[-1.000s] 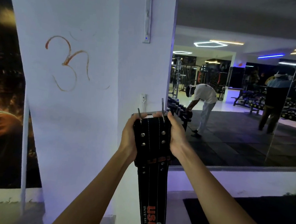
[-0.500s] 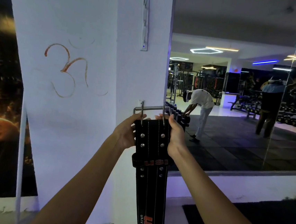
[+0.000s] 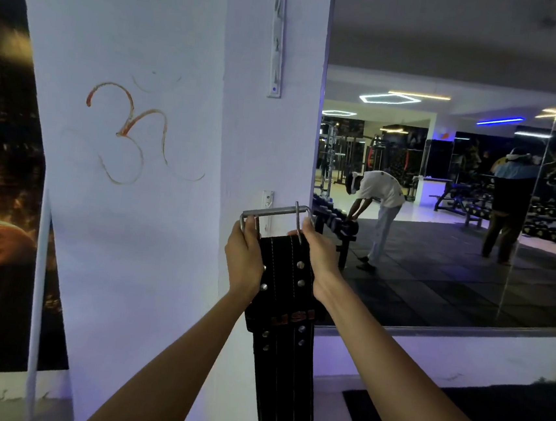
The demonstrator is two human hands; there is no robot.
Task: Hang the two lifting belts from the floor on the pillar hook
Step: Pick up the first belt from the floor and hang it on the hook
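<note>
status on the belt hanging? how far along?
Done: nothing visibly hung yet. In hand: both hands, left hand and right hand, grip the top of a black lifting belt, raising its metal buckle beside the white bracket on the pillar; whether it has caught there is unclear. Left: seat this belt and let go. No second belt is in view.

I see my left hand [image 3: 244, 258] and right hand [image 3: 320, 253] gripping the black lifting belt's [image 3: 285, 316] top, buckle [image 3: 276, 214] raised against the white pillar [image 3: 152, 232].
</note>
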